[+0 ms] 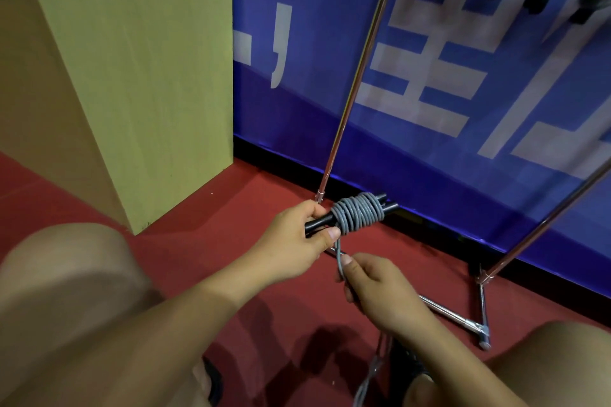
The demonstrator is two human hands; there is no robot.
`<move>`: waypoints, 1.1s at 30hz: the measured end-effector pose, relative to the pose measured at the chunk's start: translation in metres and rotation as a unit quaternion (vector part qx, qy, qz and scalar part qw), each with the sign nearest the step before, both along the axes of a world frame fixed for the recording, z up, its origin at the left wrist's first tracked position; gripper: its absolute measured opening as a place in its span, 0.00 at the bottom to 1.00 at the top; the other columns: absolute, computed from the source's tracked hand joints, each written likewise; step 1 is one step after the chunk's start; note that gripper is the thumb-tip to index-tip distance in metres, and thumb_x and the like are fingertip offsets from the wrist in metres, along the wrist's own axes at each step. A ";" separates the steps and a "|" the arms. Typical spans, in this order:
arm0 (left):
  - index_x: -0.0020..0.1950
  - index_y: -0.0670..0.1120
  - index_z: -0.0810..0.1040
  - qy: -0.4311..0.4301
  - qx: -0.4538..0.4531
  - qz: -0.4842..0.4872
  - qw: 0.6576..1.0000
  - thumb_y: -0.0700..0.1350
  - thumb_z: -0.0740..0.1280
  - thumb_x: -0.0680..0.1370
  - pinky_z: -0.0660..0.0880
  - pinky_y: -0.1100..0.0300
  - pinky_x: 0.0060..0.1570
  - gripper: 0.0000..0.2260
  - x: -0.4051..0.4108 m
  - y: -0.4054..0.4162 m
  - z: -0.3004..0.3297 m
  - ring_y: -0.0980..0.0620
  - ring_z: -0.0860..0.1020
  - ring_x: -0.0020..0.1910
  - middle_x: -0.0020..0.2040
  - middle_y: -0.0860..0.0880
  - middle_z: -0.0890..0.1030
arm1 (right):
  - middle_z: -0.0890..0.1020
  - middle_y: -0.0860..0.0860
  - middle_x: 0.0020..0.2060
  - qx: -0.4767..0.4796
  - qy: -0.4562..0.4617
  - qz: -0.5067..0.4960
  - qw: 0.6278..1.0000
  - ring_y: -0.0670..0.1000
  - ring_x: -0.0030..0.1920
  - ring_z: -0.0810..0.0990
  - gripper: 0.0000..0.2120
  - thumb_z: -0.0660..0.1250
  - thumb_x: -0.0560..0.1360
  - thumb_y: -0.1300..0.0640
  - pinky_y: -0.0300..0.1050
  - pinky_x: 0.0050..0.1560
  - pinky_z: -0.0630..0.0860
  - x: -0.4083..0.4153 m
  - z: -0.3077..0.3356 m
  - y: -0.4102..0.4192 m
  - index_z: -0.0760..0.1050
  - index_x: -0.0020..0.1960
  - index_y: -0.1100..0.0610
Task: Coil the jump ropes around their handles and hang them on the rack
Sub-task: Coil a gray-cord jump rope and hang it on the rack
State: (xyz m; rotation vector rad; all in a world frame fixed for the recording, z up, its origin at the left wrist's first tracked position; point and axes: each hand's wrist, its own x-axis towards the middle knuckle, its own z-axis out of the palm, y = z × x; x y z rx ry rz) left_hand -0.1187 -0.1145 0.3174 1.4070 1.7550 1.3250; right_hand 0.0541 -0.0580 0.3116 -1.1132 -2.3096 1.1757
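Near the middle of the frame, the left hand (299,235) grips the two black handles (350,216), fingers curled round them and thumb pressed beside the grey rope (358,213) coiled there. Just below, the right hand (380,294) pinches the loose rope (thumb and curled fingers). Behind stands the metal rack (344,109), on red floor (231,208).

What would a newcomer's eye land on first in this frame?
Dead centre, the grey rope is wound in a thick coil around two black handles, which the left hand grips. Just below, the right hand pinches the loose rope running down towards the red floor. Behind them stand the rack with its slanting metal poles and a blue banner with large white characters.
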 end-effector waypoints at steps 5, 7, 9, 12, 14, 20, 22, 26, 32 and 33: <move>0.47 0.54 0.74 0.123 -0.049 0.055 0.990 0.52 0.71 0.76 0.72 0.58 0.38 0.06 0.001 0.004 -0.010 0.58 0.76 0.36 0.37 0.57 0.79 | 0.76 0.47 0.28 0.085 -0.016 0.015 0.996 0.41 0.30 0.72 0.14 0.61 0.82 0.52 0.35 0.35 0.68 0.002 0.005 -0.009 0.79 0.41 0.52; 0.49 0.56 0.74 0.171 -0.062 0.064 0.981 0.55 0.70 0.76 0.75 0.54 0.42 0.07 0.001 0.005 -0.010 0.54 0.79 0.41 0.41 0.56 0.81 | 0.77 0.48 0.28 0.100 -0.018 0.009 0.995 0.42 0.30 0.73 0.14 0.61 0.81 0.51 0.37 0.36 0.69 0.003 0.008 -0.008 0.80 0.41 0.53; 0.51 0.56 0.75 0.204 -0.070 0.058 0.975 0.56 0.69 0.76 0.76 0.51 0.45 0.08 0.001 0.007 -0.010 0.51 0.80 0.45 0.45 0.56 0.82 | 0.78 0.53 0.29 0.124 -0.025 0.009 0.992 0.47 0.31 0.73 0.16 0.61 0.81 0.49 0.45 0.38 0.71 0.005 0.010 -0.008 0.79 0.42 0.57; 0.53 0.56 0.74 0.244 -0.070 0.058 0.966 0.57 0.69 0.76 0.76 0.51 0.46 0.09 -0.001 0.008 -0.011 0.49 0.81 0.48 0.48 0.55 0.83 | 0.72 0.52 0.27 0.145 -0.038 0.019 0.989 0.48 0.30 0.66 0.16 0.65 0.79 0.49 0.48 0.36 0.66 0.007 0.013 -0.010 0.74 0.38 0.59; 0.52 0.57 0.74 0.254 -0.067 0.079 0.962 0.57 0.69 0.76 0.75 0.52 0.44 0.09 -0.003 0.009 -0.012 0.48 0.81 0.48 0.47 0.55 0.83 | 0.70 0.52 0.27 0.157 -0.052 0.021 0.986 0.48 0.30 0.66 0.16 0.66 0.77 0.49 0.47 0.34 0.64 0.007 0.015 -0.012 0.71 0.37 0.59; 0.40 0.56 0.74 0.211 -0.079 0.124 0.966 0.56 0.75 0.71 0.77 0.52 0.40 0.11 -0.011 0.011 -0.010 0.50 0.80 0.39 0.36 0.55 0.80 | 0.73 0.48 0.26 0.153 -0.056 -0.019 0.986 0.47 0.30 0.71 0.12 0.68 0.76 0.50 0.38 0.32 0.65 0.010 0.021 -0.007 0.75 0.37 0.53; 0.41 0.54 0.75 0.212 -0.085 0.139 0.963 0.55 0.75 0.71 0.77 0.52 0.40 0.11 -0.015 0.012 -0.010 0.50 0.80 0.39 0.36 0.55 0.80 | 0.75 0.46 0.27 0.156 -0.051 -0.030 0.986 0.44 0.31 0.73 0.09 0.69 0.76 0.49 0.35 0.33 0.66 0.011 0.022 -0.006 0.78 0.39 0.51; 0.46 0.55 0.78 0.228 -0.093 0.135 0.960 0.55 0.74 0.72 0.77 0.52 0.43 0.08 -0.020 0.013 -0.010 0.48 0.81 0.43 0.39 0.55 0.82 | 0.75 0.42 0.27 0.165 -0.040 -0.064 0.983 0.40 0.32 0.74 0.09 0.71 0.75 0.49 0.33 0.34 0.66 0.015 0.022 0.000 0.76 0.37 0.49; 0.56 0.59 0.80 0.293 -0.129 0.003 0.947 0.56 0.71 0.75 0.77 0.53 0.49 0.10 -0.010 0.006 -0.011 0.50 0.81 0.49 0.48 0.55 0.84 | 0.81 0.43 0.31 0.183 -0.005 -0.107 0.977 0.40 0.36 0.77 0.07 0.69 0.75 0.48 0.36 0.34 0.68 0.019 0.021 0.007 0.79 0.40 0.50; 0.57 0.59 0.79 0.298 -0.125 -0.023 0.946 0.56 0.71 0.75 0.77 0.52 0.49 0.11 -0.008 0.005 -0.011 0.50 0.81 0.50 0.49 0.55 0.84 | 0.81 0.42 0.32 0.187 -0.001 -0.115 0.976 0.40 0.37 0.78 0.08 0.69 0.75 0.48 0.35 0.34 0.68 0.020 0.021 0.009 0.79 0.40 0.50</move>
